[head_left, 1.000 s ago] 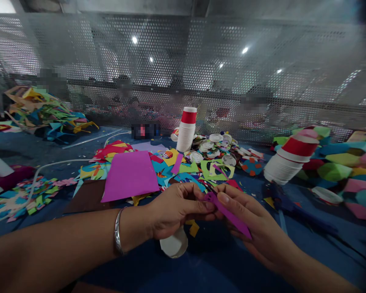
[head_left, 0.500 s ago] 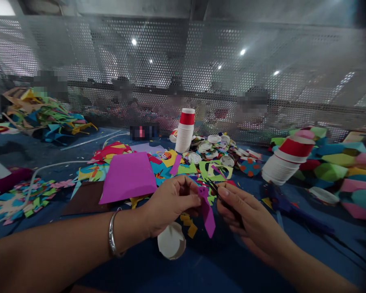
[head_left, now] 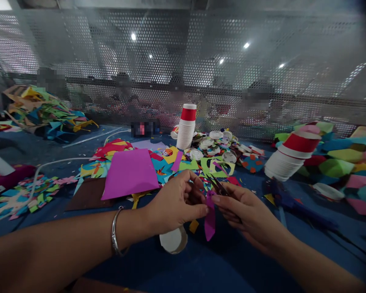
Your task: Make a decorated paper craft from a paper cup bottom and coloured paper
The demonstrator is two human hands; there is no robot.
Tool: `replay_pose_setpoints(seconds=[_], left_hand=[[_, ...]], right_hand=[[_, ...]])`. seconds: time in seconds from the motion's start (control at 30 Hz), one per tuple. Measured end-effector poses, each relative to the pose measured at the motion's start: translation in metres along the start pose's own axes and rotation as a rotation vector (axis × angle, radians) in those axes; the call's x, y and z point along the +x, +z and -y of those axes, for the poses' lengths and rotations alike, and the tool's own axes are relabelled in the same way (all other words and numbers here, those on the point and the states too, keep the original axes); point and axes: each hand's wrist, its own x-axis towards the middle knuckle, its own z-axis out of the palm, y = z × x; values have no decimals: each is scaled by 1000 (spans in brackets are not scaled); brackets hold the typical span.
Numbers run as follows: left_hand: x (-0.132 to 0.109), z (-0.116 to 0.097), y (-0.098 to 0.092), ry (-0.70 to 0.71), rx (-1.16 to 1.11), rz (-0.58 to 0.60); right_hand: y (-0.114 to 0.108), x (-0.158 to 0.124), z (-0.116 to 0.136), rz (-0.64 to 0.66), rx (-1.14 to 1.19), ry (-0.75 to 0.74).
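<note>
My right hand (head_left: pixel 247 207) is closed around small dark scissors (head_left: pixel 220 186), their slim blades pointing up and left. Its thumb also pinches the upper end of a narrow purple paper piece (head_left: pixel 210 221), which hangs down to a pointed tip. Dark marks or small cut-outs show near the paper's top. Beside it, my left hand (head_left: pixel 179 199) has its fingers curled and apart from the thumb, whose tip is at the paper's left edge. Beneath my left hand lies a white round paper cup base (head_left: pixel 173 241), with yellow paper scraps (head_left: pixel 194 226) close by.
A purple sheet (head_left: pixel 131 173) overlaps a dark brown one (head_left: pixel 87 194). Stacked paper cups (head_left: pixel 185 132) stand behind a heap of paper discs and scraps. Another cup stack (head_left: pixel 288 158) leans at right, near a blue glue gun (head_left: pixel 301 209) with a cord.
The purple paper has passed from my left fingers to my right thumb and now hangs straighter. My left finger and thumb have parted. The view has shifted slightly.
</note>
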Motion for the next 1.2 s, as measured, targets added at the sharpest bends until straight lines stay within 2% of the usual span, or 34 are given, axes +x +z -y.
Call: replay_pose_setpoints(seconds=[0.13, 0.27, 0.37, 0.43, 0.6, 0.67, 0.73, 0.8, 0.87, 0.97, 1.13, 1.2], left_hand=[[0, 1, -1, -50, 14, 22], [0, 3, -6, -77, 94, 98], [1, -4, -11, -27, 295, 104], [3, -12, -18, 50, 468, 24], [15, -33, -55, 178, 631, -236], [18, -38, -75, 226, 744, -228], [19, -40, -91, 203, 849, -180], [18, -40, -100, 158, 901, -123], [16, -38, -98, 118, 912, -78], [13, -32, -80, 66, 822, -4], [11, -16, -34, -95, 315, 145], [13, -8, -22, -128, 181, 162]], right_hand=[[0, 1, 1, -22, 1, -17], [-3, 3, 0, -28, -22, -44], [-8, 5, -2, -30, -71, -43], [-12, 6, -3, -30, -97, -37], [-17, 7, 0, 60, -239, 19], [-17, 7, 2, 81, -343, 24], [-17, 8, 2, 95, -464, -31], [-18, 10, 1, 108, -564, -111], [-20, 11, 0, 112, -609, -158], [-20, 11, 1, 74, -566, -157], [-14, 9, 2, 42, -451, -133], [-11, 8, 2, 30, -422, -131]])
